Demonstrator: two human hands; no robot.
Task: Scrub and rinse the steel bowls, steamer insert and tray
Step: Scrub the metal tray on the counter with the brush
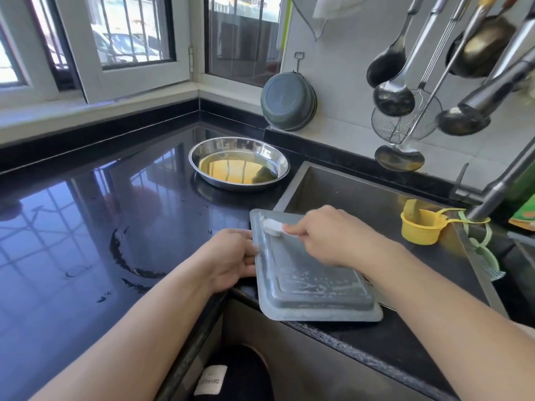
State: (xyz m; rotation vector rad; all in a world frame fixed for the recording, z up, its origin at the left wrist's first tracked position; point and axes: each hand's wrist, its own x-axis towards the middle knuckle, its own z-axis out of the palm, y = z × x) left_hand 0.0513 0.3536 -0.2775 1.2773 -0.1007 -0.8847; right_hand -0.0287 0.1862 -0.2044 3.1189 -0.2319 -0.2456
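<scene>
A grey rectangular tray (312, 280) lies upside down across the front left corner of the sink (362, 195), its near end resting on the black tabletop (101, 212) edge and its far end reaching over the basin. White suds streak its raised bottom, thickest toward the near end. The left hand (231, 257) grips the tray's left rim, fingers curled round the edge, so that grip is grasping the tray. The right hand (327, 235) pinches a small white scrubbing pad (272, 226) and presses it on the tray's far left corner; that grip is clenched round the pad.

Farther back on the tabletop, just left of the sink's far corner, a round shallow steel bowl (238, 163) sits upright, well apart from the tray. Water streaks curve across the glossy tabletop to the left of the left hand. A yellow plastic cup (421, 225) hangs in the sink's right side near the faucet (498, 183). On the tiled wall behind, a dark round basin (286, 101) hangs from a hook, and ladles (393, 96) and a wire skimmer (405, 120) hang to its right.
</scene>
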